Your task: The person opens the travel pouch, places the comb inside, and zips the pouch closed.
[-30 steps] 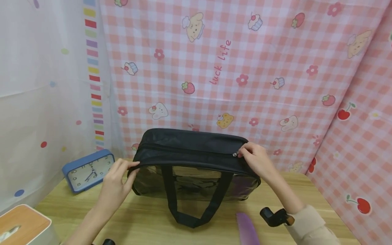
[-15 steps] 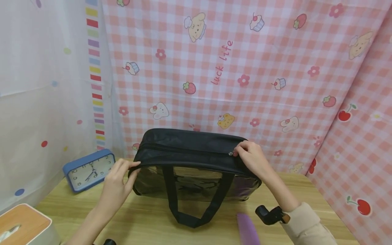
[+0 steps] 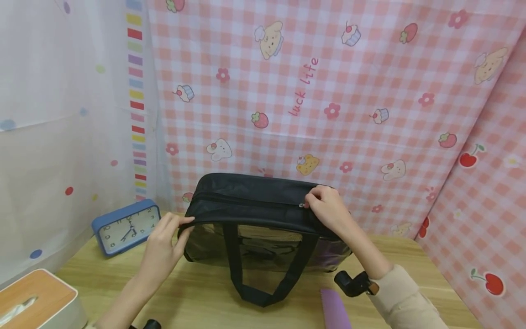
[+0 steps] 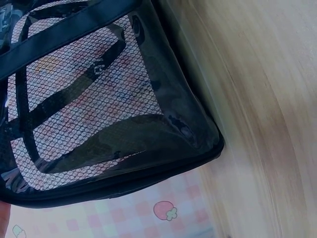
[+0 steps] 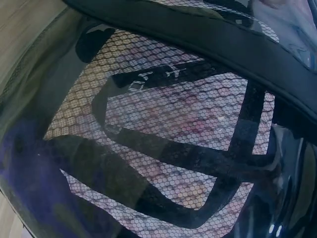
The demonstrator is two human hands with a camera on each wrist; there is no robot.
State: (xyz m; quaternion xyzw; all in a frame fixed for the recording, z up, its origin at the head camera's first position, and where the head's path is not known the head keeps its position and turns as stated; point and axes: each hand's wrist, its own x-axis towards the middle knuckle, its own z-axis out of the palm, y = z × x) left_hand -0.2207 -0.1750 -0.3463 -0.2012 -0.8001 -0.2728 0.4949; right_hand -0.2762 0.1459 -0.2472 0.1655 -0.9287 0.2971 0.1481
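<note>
A black bag (image 3: 255, 212) with a see-through front panel and mesh behind it stands on the table, its front handle (image 3: 263, 299) hanging down. My left hand (image 3: 164, 244) pinches the top edge at the bag's left end, thumb below and fingers above. Over the right part of the top, my right hand (image 3: 328, 208) pinches the zipper pull (image 3: 302, 205) between thumb and curled fingers. The zipper track runs on leftward from the pull. Close up, the left wrist view has the clear panel (image 4: 168, 109) and one bottom corner; the right wrist view has the mesh (image 5: 168, 114) and a purple patch.
A blue clock (image 3: 127, 228) stands left of the bag. A tissue box (image 3: 45, 292) with a wooden lid is at the front left. In front of the bag lies a purple comb (image 3: 334, 308). A pink checked cloth (image 3: 263, 91) hangs behind the table.
My right hand has drawn the zipper pull a short way left along the bag's top. The left hand keeps its pinch on the left end. The head view has shifted slightly.
</note>
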